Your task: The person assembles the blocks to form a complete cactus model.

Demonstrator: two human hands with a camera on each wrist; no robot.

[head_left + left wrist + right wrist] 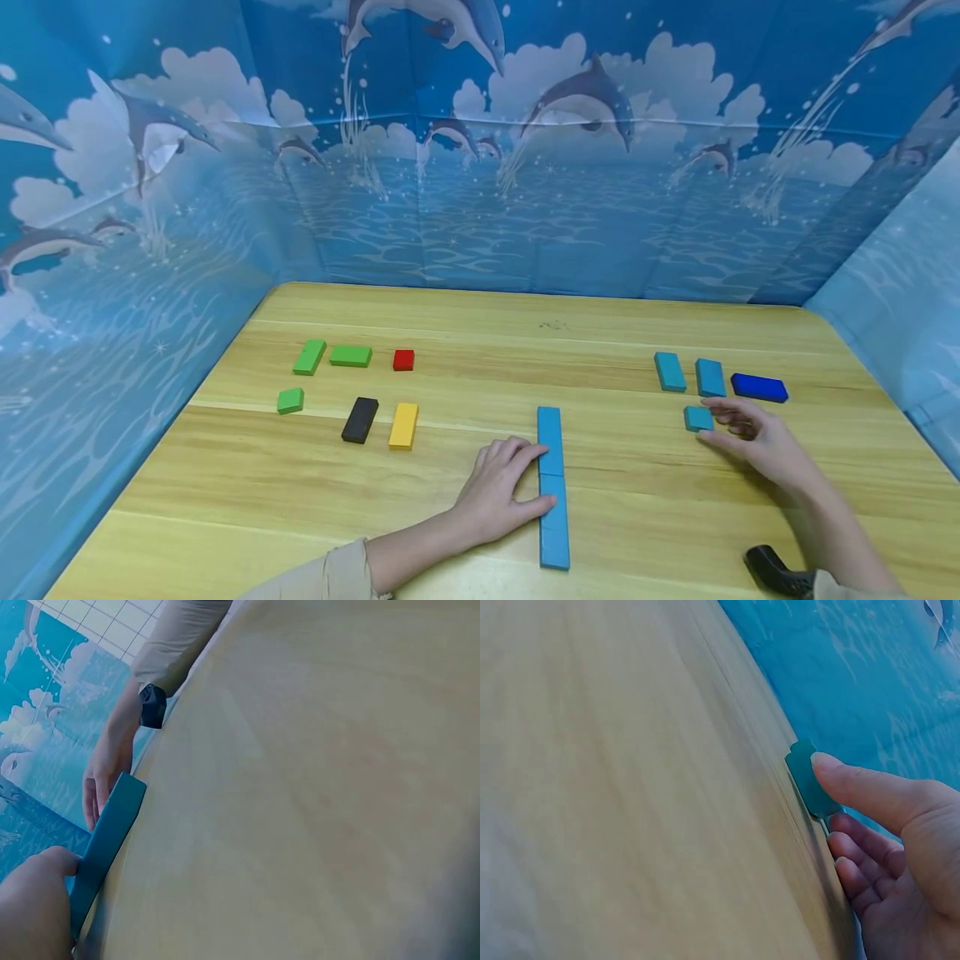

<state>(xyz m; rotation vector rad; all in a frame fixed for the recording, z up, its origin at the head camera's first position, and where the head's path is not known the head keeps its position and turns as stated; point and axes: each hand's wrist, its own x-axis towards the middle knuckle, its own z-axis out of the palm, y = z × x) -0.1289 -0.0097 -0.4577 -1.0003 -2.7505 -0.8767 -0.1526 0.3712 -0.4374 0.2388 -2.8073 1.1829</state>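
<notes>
Light blue blocks (553,542) lie end to end in a straight strip on the table. My left hand (497,492) is at the strip's left side, with the tips of the thumb and index finger resting on it. In the left wrist view the strip (107,847) appears edge-on beside the thumb. Over to the right, my right hand (757,437) pinches a short light blue block (697,419) by its right end, thumb on the near side and index finger on the far side. The right wrist view has the thumb against this block (808,780), the other fingers loosely curled below.
Behind the right hand are two light blue blocks (670,372) (710,377) and a dark blue block (759,387). At left lie green blocks (351,357), a red block (403,360), a black block (360,420) and a yellow block (403,427). A dolphin-print curtain (480,225) surrounds the table.
</notes>
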